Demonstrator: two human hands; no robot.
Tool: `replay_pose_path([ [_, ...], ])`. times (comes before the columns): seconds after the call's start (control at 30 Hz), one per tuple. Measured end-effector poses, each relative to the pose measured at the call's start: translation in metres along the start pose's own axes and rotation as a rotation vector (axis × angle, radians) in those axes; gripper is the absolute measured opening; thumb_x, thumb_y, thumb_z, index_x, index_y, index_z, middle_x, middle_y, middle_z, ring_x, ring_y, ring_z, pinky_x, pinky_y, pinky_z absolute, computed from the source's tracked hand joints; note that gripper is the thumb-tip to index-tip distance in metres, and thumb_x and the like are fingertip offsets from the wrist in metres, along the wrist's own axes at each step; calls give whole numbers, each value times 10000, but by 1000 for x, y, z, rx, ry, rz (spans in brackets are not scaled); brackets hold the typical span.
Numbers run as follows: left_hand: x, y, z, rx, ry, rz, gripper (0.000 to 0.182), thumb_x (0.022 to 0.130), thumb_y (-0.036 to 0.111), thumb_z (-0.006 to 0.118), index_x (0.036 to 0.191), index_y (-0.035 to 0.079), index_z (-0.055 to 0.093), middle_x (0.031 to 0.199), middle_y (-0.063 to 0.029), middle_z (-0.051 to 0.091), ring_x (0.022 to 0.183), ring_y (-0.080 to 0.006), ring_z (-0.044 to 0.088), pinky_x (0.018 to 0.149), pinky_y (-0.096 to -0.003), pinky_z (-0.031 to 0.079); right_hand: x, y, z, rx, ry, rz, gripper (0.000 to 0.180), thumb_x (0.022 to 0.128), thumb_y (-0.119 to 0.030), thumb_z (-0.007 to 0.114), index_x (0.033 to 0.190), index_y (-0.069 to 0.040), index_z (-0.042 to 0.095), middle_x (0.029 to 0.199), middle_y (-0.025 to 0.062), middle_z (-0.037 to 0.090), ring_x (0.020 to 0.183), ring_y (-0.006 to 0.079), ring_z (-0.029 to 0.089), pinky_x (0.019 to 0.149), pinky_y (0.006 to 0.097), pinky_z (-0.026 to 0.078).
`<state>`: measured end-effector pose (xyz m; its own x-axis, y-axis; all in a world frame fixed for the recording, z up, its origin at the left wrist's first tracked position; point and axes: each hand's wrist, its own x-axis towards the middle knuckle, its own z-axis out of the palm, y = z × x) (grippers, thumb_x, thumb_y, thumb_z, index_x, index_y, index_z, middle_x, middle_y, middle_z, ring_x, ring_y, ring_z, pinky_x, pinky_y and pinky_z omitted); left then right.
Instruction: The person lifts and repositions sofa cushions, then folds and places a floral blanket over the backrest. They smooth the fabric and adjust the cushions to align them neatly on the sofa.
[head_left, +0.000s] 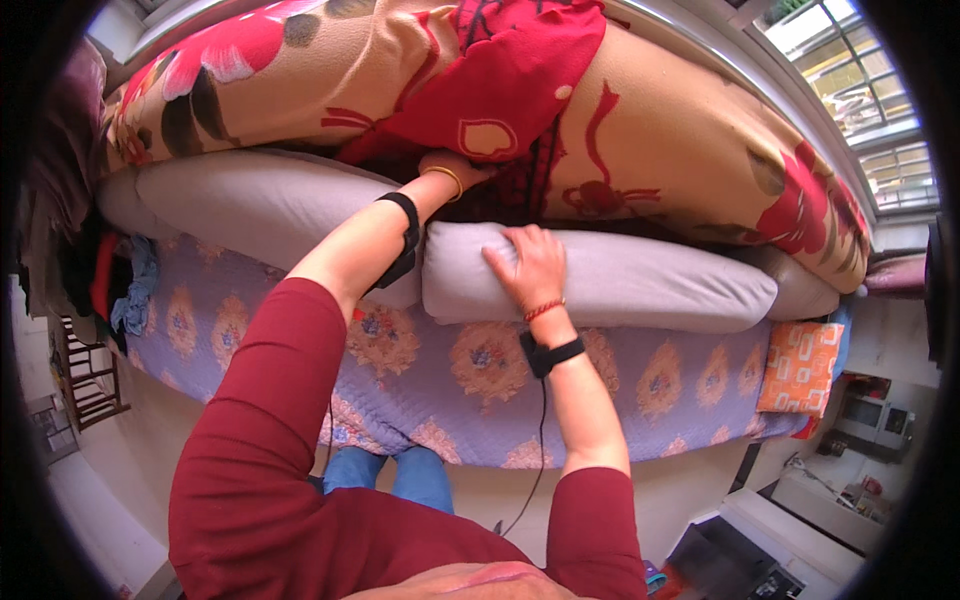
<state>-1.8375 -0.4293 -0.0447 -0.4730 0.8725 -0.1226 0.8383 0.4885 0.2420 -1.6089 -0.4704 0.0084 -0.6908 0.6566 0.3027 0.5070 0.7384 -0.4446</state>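
Note:
My left hand (455, 166) reaches down behind the grey sofa cushions, against the red part of a fleece blanket (300, 82). Its fingers are hidden in the dark gap, so any grip there cannot be seen. Flat on the near end of the right grey cushion (645, 277) lies my right hand (534, 266), thumb spread from the fingers. Left of it, another long grey cushion (247, 199) passes partly under my left forearm. Both cushions rest along the back of a seat spread with a purple floral quilted cover (562, 420).
An orange patterned cushion (801, 367) sits at the seat's right end. Blue cloth (135, 289) and dark garments lie at the left end. A barred window (855, 90) is behind the sofa. A black cable (541, 435) hangs from my right wrist strap.

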Motion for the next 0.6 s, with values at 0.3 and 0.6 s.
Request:
replay_pose_path([
  [0.3,-53,-15,-1,-175,-850,227,398,782,407,563,993,87,668,1009,-108,652,899,-216,620,806,-358,470,2,2,-6,127,-288,360,272,757,-343,582,884,-110,641,854,76,636,844,282,586,714,391,450],
  [0.6,-81,-35,-28,-748,694,-75,252,776,185,618,981,39,620,988,-153,623,923,-301,588,849,-350,445,28,-5,26,1139,-633,674,601,833,-267,569,1345,-57,335,1167,110,563,954,194,582,780,320,473],
])
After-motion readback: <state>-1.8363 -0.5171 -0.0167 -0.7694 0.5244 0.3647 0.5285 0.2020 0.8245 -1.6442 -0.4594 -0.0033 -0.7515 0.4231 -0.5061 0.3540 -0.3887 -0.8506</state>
